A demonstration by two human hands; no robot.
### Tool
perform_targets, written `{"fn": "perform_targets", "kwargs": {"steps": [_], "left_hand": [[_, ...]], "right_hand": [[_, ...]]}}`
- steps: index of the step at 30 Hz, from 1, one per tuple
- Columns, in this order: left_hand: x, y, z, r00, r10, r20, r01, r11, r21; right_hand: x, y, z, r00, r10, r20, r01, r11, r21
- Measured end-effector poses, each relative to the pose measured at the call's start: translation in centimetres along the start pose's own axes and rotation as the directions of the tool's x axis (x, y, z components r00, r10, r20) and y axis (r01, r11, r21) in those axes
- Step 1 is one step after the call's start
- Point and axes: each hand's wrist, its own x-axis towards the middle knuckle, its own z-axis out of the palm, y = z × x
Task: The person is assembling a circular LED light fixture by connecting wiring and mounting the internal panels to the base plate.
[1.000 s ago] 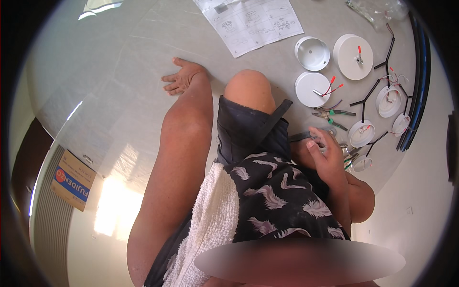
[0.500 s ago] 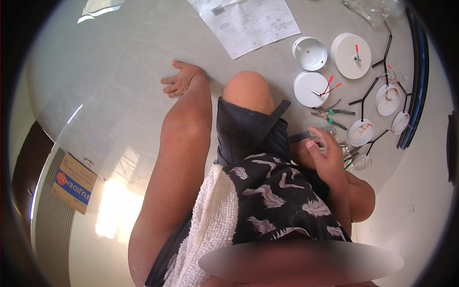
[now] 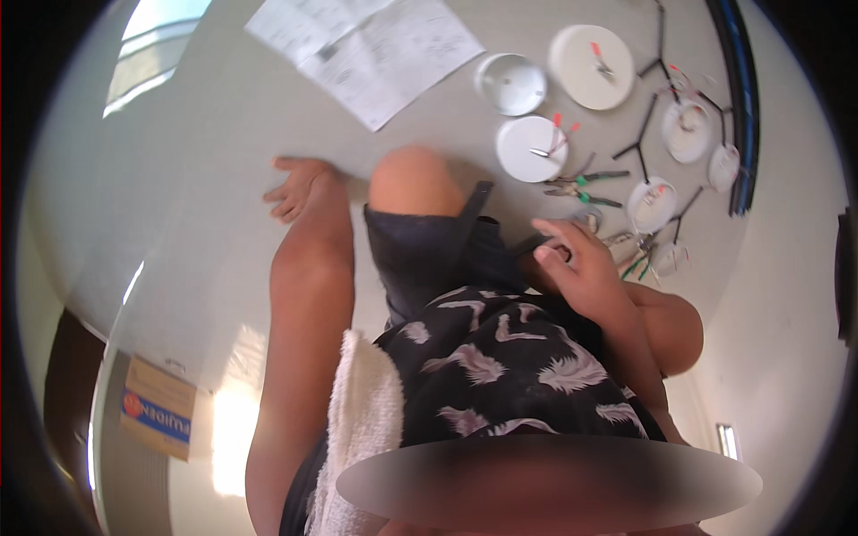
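My left hand (image 3: pixel 295 188) leans on the grey floor, arm straight and fingers spread, with nothing in it. Over my bent leg, my right hand (image 3: pixel 576 263) hovers with its fingers loosely bent and apart; I see nothing held. Closest to it are a black strap (image 3: pixel 475 207) on my dark shorts and some tools with green handles (image 3: pixel 636 266), partly hidden. Beyond lie pliers with black-and-green handles (image 3: pixel 590 198). A white round disc with red-tipped wires (image 3: pixel 529 150) rests behind the pliers.
Farther off are a white round cup (image 3: pixel 512 85), a larger white disc (image 3: pixel 585 76) and a creased instruction sheet (image 3: pixel 375 67). To the right, black branched rods with small white ring lamps (image 3: pixel 686 132) lie beside a black tube bundle (image 3: pixel 738 116). A cardboard box (image 3: pixel 159 406) stands left.
My view has shifted, so the floor items sit further left and most are higher. My right hand's fingers have spread a little. The left hand stays planted on the floor.
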Motion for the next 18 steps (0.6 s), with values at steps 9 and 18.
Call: {"fn": "perform_targets", "kwargs": {"steps": [9, 18], "left_hand": [[-3.1, 0.4, -1.1, 0.998, 0.037, 0.051, -0.035, 0.999, -0.035], [-1.4, -1.0, -1.2, 0.992, 0.122, 0.022, -0.118, 0.986, -0.122]], "right_hand": [[-2.1, -0.3, -2.4, 0.996, -0.091, -0.021, 0.085, 0.973, -0.213], [-12.7, 4.6, -14.8, 0.841, 0.075, -0.535, -0.038, 0.996, 0.079]]}}
